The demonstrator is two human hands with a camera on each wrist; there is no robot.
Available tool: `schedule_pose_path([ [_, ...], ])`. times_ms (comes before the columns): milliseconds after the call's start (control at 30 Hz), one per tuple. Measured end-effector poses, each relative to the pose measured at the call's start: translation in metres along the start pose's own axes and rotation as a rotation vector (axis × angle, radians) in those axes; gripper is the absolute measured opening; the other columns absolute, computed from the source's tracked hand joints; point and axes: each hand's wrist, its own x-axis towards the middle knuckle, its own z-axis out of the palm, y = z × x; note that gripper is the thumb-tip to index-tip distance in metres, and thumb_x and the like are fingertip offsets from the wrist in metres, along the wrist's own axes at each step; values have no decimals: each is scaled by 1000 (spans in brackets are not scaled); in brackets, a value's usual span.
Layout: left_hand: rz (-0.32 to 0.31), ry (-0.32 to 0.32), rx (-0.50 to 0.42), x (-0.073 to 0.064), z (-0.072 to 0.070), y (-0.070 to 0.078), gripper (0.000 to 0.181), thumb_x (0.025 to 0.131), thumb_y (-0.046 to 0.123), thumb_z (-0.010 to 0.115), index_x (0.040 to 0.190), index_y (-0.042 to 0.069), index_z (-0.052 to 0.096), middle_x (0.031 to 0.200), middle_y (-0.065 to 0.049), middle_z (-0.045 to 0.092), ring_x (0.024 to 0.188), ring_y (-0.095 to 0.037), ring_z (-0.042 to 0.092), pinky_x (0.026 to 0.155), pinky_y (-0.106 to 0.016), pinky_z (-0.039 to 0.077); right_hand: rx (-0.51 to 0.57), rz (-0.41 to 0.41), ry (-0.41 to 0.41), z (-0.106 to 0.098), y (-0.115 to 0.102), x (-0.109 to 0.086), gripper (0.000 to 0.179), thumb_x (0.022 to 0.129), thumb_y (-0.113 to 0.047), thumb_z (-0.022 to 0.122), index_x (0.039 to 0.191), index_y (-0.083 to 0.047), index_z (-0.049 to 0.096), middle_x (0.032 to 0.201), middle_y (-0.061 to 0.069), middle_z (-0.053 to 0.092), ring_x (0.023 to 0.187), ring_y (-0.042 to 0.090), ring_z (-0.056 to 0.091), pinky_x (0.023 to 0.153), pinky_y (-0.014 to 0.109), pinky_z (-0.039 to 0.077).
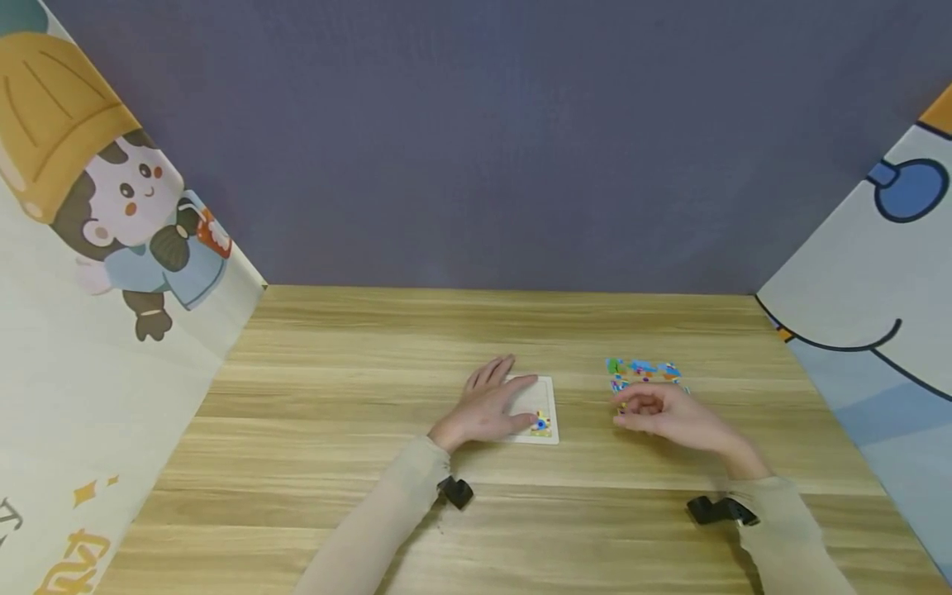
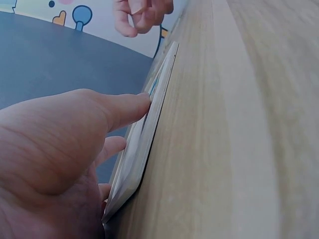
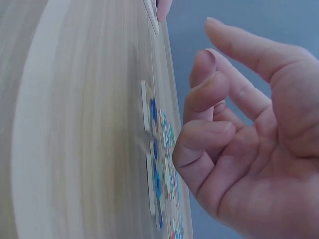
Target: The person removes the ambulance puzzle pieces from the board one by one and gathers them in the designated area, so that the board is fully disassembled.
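My left hand (image 1: 487, 409) rests on a flat white puzzle tray (image 1: 552, 397), fingers spread over its left part. Its thumb touches a colourful puzzle piece (image 1: 541, 425) in the tray's lower right corner. In the left wrist view the tray (image 2: 144, 144) is seen edge-on, lying flat on the table. Off to the right, my right hand (image 1: 669, 416) hovers over loose puzzle pieces (image 1: 643, 368), partly covering them. In the right wrist view, this hand's (image 3: 239, 119) fingers are loosely bent, the thumb stands apart, and nothing shows between them.
The wooden table (image 1: 335, 372) runs back to a dark blue-grey wall (image 1: 476, 149). Printed cartoon panels stand at the left (image 1: 149, 364) and the right (image 1: 878, 306). A black wrist camera (image 1: 456, 492) sits on the left sleeve, another black camera (image 1: 721, 510) on the right.
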Motion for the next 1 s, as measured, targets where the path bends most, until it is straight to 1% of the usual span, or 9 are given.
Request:
schedule_pose_path([
  [67,1,4,-4,0,0,0,69,102,47,61,164,23,42,180,-17,9,167,-39,6,134,-62,3,9,-10,-2,3,-2,2,37,97,-25,79,126,-5,72,100,5,70,83,7,63,68,23,51],
  [233,-2,15,4,2,4,-5,70,101,50,62,164,26,42,180,-16,9,167,-37,6,135,-61,4,30,-40,-20,12,-7,10,34,97,-21,80,124,-2,72,96,4,70,74,5,60,64,22,52],
  [333,-9,11,10,5,7,-8,72,101,52,61,165,28,40,181,-14,7,168,-35,4,135,-59,2,43,-54,-48,18,-11,14,34,97,-20,79,125,-1,72,95,5,70,71,6,58,62,23,51],
  [500,-13,9,10,5,9,-10,72,100,52,62,165,29,40,181,-12,6,168,-34,4,135,-58,1,13,-24,-63,27,-18,19,34,96,-26,80,124,-7,73,96,4,71,74,8,59,63,23,51],
  [567,-17,8,11,5,9,-10,73,100,52,62,165,29,40,181,-12,6,168,-34,4,135,-59,1,16,-21,-71,31,-20,22,33,97,-27,80,124,-8,73,97,4,71,75,8,60,64,23,51],
  [733,-21,19,17,5,9,-8,72,99,50,63,165,27,42,181,-14,9,167,-36,7,135,-60,3,57,-57,-110,41,-27,29,33,98,-22,78,125,-3,72,96,7,70,73,8,58,63,22,51],
  [833,-21,24,7,5,9,-8,71,100,50,62,164,27,43,181,-14,9,167,-35,7,135,-60,3,54,-75,-113,46,-30,34,32,98,-21,78,124,-3,72,94,8,71,70,8,58,61,22,51],
  [1000,-26,19,-6,5,7,-5,71,100,49,62,164,27,43,181,-13,8,168,-34,5,135,-59,1,58,-88,-141,53,-34,42,30,100,-19,75,126,-4,72,93,9,72,68,10,59,60,23,52],
])
